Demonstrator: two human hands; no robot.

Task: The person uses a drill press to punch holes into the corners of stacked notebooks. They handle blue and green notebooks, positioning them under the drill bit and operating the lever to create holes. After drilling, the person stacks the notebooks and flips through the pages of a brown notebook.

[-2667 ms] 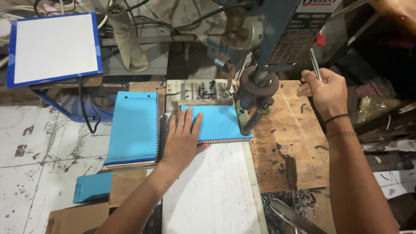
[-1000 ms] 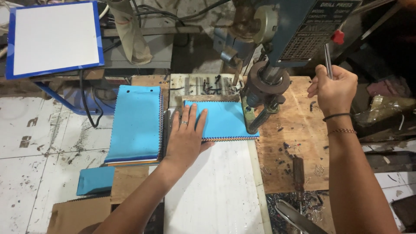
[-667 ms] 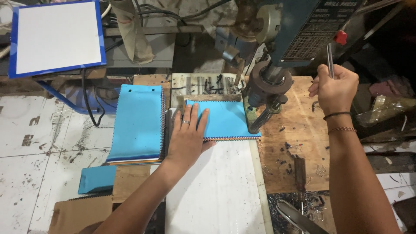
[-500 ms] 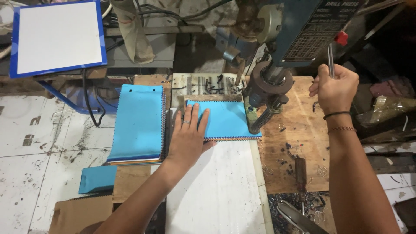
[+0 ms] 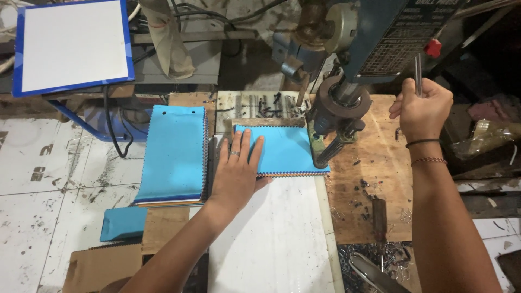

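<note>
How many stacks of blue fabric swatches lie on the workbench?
2. One stack lies under the left hand by the drill press; the other stack lies left of it. More may be hidden.

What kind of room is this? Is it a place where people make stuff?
Probably a small workshop. A big drill machine stands on a worn wooden bench, metal shavings lie scattered, and stacks of blue fabric pieces wait beside it.

Single head view: from above my workbench [image 5: 374,179], looking steeply down, close; drill press [image 5: 347,70] at 12 o'clock.
</note>
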